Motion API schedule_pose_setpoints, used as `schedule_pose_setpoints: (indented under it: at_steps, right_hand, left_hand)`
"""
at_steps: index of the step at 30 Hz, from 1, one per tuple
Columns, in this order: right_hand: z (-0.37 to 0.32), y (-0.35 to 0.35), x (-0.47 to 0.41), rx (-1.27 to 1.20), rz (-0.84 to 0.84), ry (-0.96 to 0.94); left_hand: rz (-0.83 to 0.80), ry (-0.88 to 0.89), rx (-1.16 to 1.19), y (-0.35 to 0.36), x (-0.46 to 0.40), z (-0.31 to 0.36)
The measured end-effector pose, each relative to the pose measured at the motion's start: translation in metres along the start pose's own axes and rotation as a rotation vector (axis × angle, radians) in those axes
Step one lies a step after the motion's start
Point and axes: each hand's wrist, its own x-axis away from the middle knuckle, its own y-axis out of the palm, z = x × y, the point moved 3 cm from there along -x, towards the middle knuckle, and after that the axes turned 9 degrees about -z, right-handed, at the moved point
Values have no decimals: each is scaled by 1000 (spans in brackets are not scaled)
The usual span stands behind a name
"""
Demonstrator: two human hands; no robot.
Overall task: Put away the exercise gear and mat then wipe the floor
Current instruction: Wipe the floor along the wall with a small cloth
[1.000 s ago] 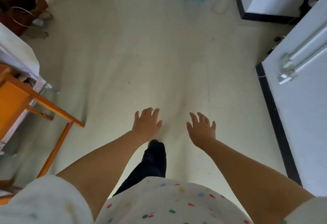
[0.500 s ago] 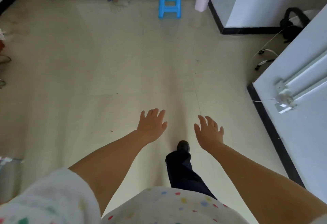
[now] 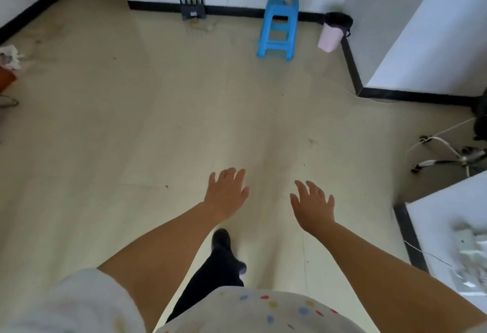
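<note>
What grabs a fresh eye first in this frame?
Two bare open hands held out over the pale floor: left hand, right hand, both holding nothing. Next, the bright blue stool against the far wall, with a pink bin at its right in the corner.

Home room, blue plastic stool (image 3: 279,25), pink bin (image 3: 332,33), router (image 3: 192,8)

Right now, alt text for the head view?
Both bare hands, left hand and right hand, reach forward open and empty over a beige floor, one dark-shoed foot stepping ahead. Against the far wall stand a blue stool, a pink bin and a black router.
</note>
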Motion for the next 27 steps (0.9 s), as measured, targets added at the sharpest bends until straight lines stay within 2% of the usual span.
schedule_pose_setpoints:
  at_steps: [5,14,21,27]
  right_hand:
    - [-39,-58,-127,-25,32,-49]
    - [-69,-188,-306,-116,54,75]
    - [-50,-258,-450,-109,23,131]
    - [-15,-360,-597,-91,14,94]
  left_hand:
    - [-4,-32,2,-42,-128,-40]
    - [-20,48,-54,-169,-342,-84]
    - [-95,127,-36,-217,-506,-72]
    - [-128,48,42,-282,-672,-67]
